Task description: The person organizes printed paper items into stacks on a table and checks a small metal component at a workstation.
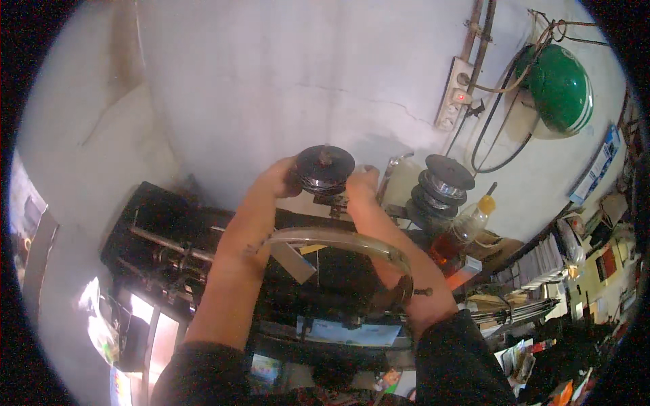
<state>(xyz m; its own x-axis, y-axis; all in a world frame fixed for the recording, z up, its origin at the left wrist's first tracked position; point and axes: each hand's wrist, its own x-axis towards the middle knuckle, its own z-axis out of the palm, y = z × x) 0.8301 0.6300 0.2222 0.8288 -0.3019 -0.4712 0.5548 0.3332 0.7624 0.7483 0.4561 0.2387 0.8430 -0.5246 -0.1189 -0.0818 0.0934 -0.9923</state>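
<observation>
Dark sleeves (203,375) lie nearest; bare forearms (233,287) reach over the black machine (288,220) toward its rear edge; a curved clear tube (338,237) crosses in front of the right forearm; one black spool (325,169) is positioned upright at the machine's rear edge, between both hands; left hand (279,177) clasps the spool's left side, fingertips hidden; right hand (362,184) is curled beside its right side, grip cannot be determined; stacked spools (443,187) stand near the rear right corner, beside a yellow-capped bottle (472,220).

The black round wire spool (326,164) carries silvery windings. Toward two o'clock, a glossy green dome (556,88) has white rim stripes; toward three o'clock, a clear bottle (472,221) shows reddish-orange liquid (446,248) beneath a yellow top (486,204).
</observation>
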